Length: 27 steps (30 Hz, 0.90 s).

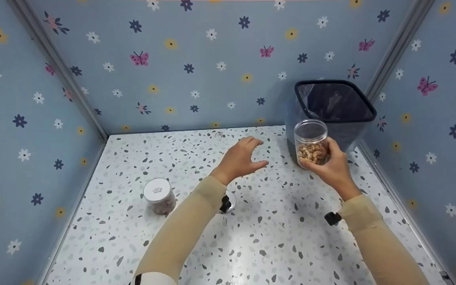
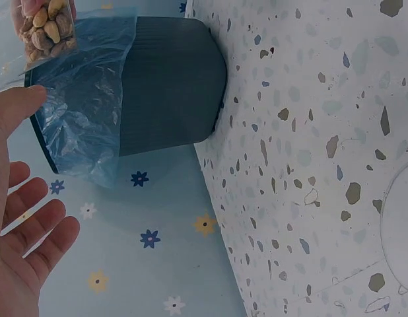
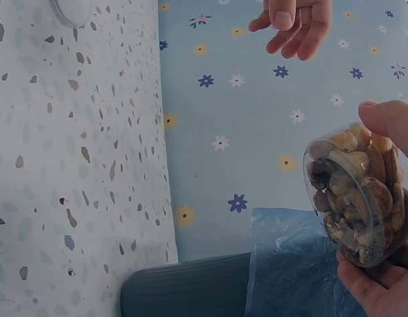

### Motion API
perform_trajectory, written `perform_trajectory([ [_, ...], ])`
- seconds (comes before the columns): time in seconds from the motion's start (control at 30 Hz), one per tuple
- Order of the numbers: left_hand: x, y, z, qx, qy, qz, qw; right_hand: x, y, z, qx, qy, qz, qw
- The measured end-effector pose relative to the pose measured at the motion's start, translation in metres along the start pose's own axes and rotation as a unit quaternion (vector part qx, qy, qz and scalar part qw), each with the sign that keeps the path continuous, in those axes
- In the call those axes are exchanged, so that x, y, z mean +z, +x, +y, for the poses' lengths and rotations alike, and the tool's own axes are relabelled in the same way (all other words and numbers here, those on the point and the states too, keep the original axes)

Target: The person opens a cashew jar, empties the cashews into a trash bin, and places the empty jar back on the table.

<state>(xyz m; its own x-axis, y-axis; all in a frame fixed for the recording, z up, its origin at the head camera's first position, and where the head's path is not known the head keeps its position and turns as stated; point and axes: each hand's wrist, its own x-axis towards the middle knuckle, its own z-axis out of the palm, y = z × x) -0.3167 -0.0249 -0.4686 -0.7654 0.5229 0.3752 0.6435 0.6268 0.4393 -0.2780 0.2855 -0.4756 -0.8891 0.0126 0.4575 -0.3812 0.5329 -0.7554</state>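
Fingers of the right hand curl round one side of the jar and the thumb bends against the other, so it sits firmly between them, gripped near its lower half, with its uncapped mouth above the thumb and fingertips. The left hand has its thumb and fingers spread well apart with nothing between them; the jar lies beyond its fingertips, to the right and apart from them. Flowered walls stand round the speckled table. Tan sleeves cover both forearms. At the far right corner stands the bin, a thin bag folded over its rim; the jar is held up off the table, before the bin's near side. A capped jar stands upright on the left, near the left forearm. A lid lies flat on the table, partly hidden by the left wrist. Nuts fill the jar's lower part.
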Motion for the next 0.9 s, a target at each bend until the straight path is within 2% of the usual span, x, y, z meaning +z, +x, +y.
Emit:
perform_trajectory([
  [0.47,0.003,0.017,0.009,0.012,0.011,0.002,0.9999,-0.009,-0.003,0.006,0.007,-0.022,0.019,0.9996],
  [0.9,0.006,0.038,0.020,0.019,0.021,-0.002,0.9996,-0.019,-0.007,0.009,0.038,-0.022,0.018,0.9989],
])
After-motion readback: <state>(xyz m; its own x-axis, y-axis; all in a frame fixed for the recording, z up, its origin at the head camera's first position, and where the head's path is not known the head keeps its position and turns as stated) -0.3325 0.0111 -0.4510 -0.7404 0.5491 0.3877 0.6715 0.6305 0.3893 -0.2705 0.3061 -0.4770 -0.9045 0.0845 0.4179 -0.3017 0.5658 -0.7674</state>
